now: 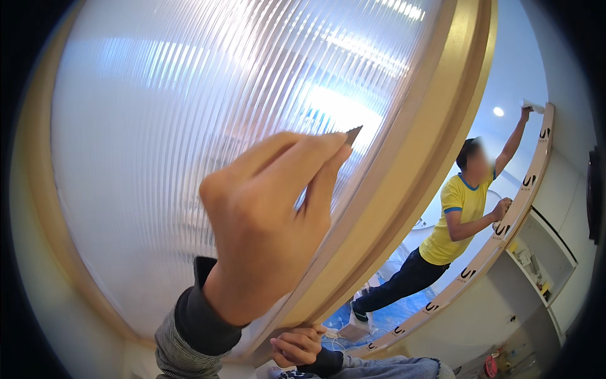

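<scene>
Ribbed translucent panelling (139,158) stands beside a wooden frame (413,167); the left hand (268,202) clamps a small dark pointed piece (355,135) between fingertips, its tip slanting up-right toward the frame; the right hand (298,345) sits lower, farther from it, fingers curled, contents unclear

Lighting: bright indoor; one round ceiling light (499,112) glows at upper right. Glare: white patch and streaks on the ribbed translucent panel (139,189); dark pointed piece (355,135) stands silhouetted against it. Distortion: fisheye; wooden frame (435,126) bows, rim black. Blur: smudge over head of co-worker (464,208).
</scene>
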`<move>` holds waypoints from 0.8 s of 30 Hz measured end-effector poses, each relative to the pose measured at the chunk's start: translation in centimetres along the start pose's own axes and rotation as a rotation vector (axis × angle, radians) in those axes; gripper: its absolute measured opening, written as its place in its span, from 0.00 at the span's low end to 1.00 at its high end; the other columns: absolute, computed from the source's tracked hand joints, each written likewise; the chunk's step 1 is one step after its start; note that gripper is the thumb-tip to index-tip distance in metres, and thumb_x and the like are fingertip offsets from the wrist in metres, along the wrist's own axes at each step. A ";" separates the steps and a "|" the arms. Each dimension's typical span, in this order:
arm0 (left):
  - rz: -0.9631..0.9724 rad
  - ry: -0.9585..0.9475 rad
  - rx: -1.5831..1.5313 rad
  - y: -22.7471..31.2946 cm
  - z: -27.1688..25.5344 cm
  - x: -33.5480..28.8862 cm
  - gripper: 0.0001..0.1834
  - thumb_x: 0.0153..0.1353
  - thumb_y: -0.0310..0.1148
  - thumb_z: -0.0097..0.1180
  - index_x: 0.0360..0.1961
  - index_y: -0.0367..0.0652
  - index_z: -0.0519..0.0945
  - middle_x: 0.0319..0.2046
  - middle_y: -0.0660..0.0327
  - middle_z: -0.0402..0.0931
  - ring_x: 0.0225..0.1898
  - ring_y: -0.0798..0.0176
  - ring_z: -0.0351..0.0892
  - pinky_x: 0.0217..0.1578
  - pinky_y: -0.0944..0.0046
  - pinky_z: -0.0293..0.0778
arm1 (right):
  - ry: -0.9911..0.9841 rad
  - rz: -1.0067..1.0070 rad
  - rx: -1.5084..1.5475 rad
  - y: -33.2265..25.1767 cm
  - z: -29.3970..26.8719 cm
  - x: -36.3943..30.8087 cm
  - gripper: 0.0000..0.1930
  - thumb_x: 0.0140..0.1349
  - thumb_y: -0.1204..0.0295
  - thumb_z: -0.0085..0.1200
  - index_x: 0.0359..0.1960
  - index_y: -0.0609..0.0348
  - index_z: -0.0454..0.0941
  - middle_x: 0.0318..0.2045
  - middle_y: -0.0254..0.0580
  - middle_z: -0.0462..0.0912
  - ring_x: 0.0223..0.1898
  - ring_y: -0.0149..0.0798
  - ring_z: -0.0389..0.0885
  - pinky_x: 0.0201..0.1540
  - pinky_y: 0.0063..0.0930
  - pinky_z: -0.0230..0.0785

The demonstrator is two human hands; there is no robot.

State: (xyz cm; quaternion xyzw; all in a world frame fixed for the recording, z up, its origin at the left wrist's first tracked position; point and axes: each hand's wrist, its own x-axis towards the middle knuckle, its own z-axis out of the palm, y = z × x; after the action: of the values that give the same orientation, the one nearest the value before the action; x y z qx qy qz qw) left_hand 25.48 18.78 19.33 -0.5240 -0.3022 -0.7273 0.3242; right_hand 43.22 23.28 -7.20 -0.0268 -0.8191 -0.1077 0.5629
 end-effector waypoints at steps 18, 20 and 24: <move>0.082 -0.066 0.081 1.5 4.0 5.0 0.04 0.56 0.20 0.65 0.34 0.35 0.88 0.26 0.56 0.85 0.25 0.64 0.84 0.29 0.68 0.77 | -0.029 -0.007 -0.003 0.7 -0.4 -0.8 0.17 0.42 0.64 0.69 0.39 0.41 0.88 0.33 0.22 0.82 0.32 0.27 0.79 0.43 0.25 0.59; 0.106 -0.074 0.099 1.5 3.9 5.0 0.04 0.56 0.19 0.65 0.33 0.34 0.87 0.26 0.55 0.84 0.25 0.62 0.84 0.29 0.68 0.77 | -0.027 -0.021 -0.008 0.7 -0.5 -0.3 0.17 0.43 0.63 0.69 0.38 0.41 0.88 0.33 0.22 0.82 0.33 0.26 0.79 0.44 0.25 0.59; 0.110 -0.065 0.096 1.6 4.2 4.8 0.03 0.54 0.19 0.65 0.32 0.33 0.87 0.25 0.55 0.84 0.25 0.61 0.84 0.29 0.67 0.77 | -0.018 -0.026 -0.011 0.8 -0.5 -0.5 0.16 0.44 0.63 0.68 0.38 0.42 0.88 0.33 0.22 0.83 0.33 0.26 0.78 0.44 0.25 0.59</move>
State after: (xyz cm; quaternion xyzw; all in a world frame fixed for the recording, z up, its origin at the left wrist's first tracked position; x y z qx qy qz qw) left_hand 27.95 20.33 25.26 -0.5469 -0.3176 -0.6758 0.3786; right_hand 43.93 23.99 -7.35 -0.0205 -0.8239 -0.1192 0.5537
